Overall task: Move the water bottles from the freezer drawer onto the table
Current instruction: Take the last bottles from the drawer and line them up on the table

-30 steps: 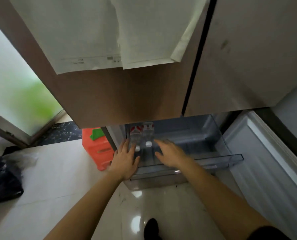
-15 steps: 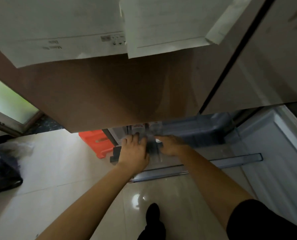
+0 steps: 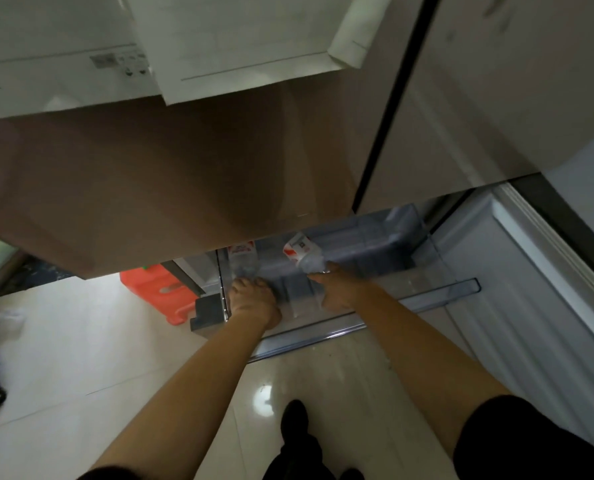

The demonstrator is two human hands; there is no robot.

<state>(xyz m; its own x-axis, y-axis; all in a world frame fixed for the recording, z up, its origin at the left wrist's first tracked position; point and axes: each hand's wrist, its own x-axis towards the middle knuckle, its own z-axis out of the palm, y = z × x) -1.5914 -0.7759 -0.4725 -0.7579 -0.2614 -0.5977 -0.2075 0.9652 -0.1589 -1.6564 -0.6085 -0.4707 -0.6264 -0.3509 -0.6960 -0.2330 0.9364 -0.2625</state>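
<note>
Two water bottles, held by left hand and right hand.

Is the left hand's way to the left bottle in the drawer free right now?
Likely yes: the left hand is curled around the left bottle at its neck in the open freezer drawer; only the fridge door above overhangs it.

left sheet: print unreadable, possibly a code mark | bottle labels: illegible
</note>
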